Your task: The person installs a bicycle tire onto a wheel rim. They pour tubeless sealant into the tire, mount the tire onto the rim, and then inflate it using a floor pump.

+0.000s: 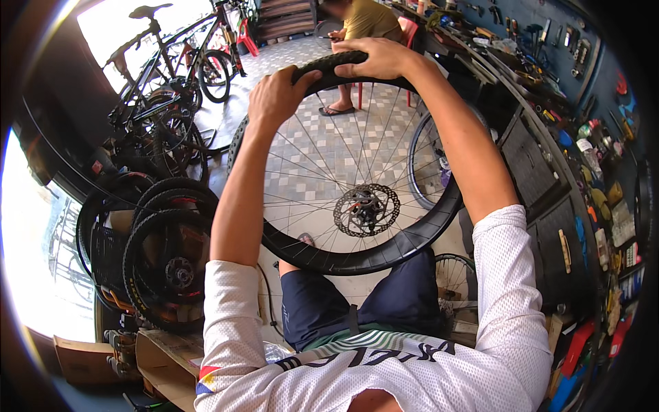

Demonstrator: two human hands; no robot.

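Head view: white jersey sleeves and dark shorts (319,302) nearest. Cardboard box (161,367) low on the left; a spoked wheel (454,278) beside the right thigh, partly hidden by the leg.

Bike wheel (367,209) is held up in front of the lap, disc rotor facing the wearer — lower edge overlaps the shorts in view, can't tell if it touches. Left hand (276,96) and right hand (374,58) are on the top of its tyre (329,65), fingers of both clamped over the tread, thumbs on the near side. Forearms cover parts of both sides.

Clutter: stacked wheels (171,254) crowd the left. Right is hemmed in by a dark counter (542,172) loaded with tools and bottles. Slim wheel (414,154) shows behind the spokes.

Farther: tiled floor (302,161), parked bikes (165,69) upper left, tool wall (570,41) upper right. Seated person (371,20) straight ahead — partly behind the right hand — on a red chair (408,31).
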